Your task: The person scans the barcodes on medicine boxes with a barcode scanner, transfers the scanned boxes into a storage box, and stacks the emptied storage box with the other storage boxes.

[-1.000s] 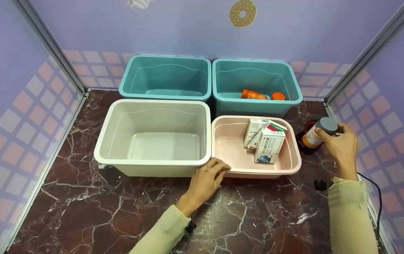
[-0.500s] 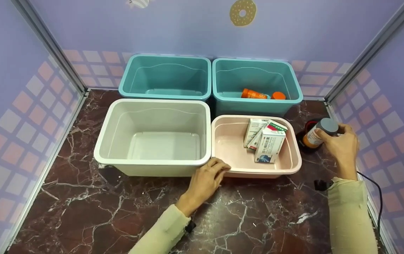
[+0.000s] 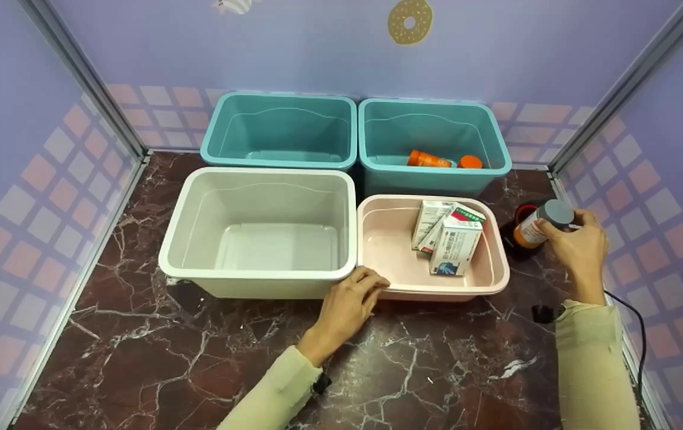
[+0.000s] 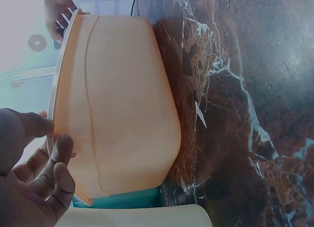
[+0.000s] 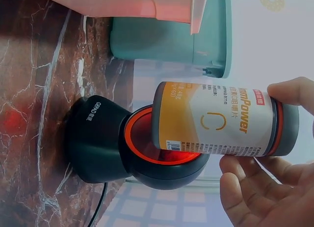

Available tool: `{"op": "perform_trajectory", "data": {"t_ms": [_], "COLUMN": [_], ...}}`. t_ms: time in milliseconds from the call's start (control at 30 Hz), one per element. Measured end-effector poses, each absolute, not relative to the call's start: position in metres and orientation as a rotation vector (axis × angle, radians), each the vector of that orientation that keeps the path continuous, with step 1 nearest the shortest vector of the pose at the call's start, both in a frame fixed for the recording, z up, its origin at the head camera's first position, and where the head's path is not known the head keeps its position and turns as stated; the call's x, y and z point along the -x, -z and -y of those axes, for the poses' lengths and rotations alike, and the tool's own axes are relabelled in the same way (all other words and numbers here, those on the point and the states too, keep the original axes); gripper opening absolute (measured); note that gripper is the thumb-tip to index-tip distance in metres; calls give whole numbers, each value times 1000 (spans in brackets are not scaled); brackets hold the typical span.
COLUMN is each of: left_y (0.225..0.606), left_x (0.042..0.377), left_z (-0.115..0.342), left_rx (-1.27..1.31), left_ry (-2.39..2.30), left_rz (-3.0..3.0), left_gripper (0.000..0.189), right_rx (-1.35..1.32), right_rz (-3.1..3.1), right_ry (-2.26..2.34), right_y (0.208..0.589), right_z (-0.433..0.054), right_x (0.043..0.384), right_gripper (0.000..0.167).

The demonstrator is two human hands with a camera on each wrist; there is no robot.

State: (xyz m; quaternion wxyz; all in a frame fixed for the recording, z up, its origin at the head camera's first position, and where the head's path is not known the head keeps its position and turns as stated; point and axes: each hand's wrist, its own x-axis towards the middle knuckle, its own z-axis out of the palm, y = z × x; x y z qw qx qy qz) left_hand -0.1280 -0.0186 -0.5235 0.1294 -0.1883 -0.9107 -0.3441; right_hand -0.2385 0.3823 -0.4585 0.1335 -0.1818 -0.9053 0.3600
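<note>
My right hand (image 3: 580,248) pinches a supplement bottle (image 5: 216,119) near its grey cap, thumb on one side and fingers on the other. The bottle has an orange-and-white label and is tilted, its base in front of the red-lit ring of a black barcode scanner (image 5: 98,138). My left hand (image 3: 347,301) grips the near left corner of the pink bin (image 3: 383,257), thumb and fingers at the rim in the left wrist view. Several medicine boxes (image 3: 456,248) stand and lean inside that bin.
A white bin (image 3: 258,275) stands beside the pink one. Behind are two teal bins; the left teal bin (image 3: 279,161) adjoins the right teal bin (image 3: 425,173), which holds orange-capped containers (image 3: 431,159). A black cable (image 3: 637,322) runs along the right wall.
The bottle has shifted very slightly to the right in my right hand's grip, over the scanner. My left hand and the bins stay where they were.
</note>
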Motion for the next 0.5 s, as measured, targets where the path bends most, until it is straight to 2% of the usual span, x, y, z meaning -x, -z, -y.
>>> {"op": "perform_trajectory", "data": {"t_ms": [500], "left_y": [524], "left_x": [128], "left_z": [18], "left_rx": [543], "left_ry": [990], "left_rz": [2649], "left_gripper": [14], "right_rx": [517], "right_rz": [2661], "right_ry": [-1066], "right_y": [462], "right_z": [-381], "right_x": [243], "right_gripper": [68]}}
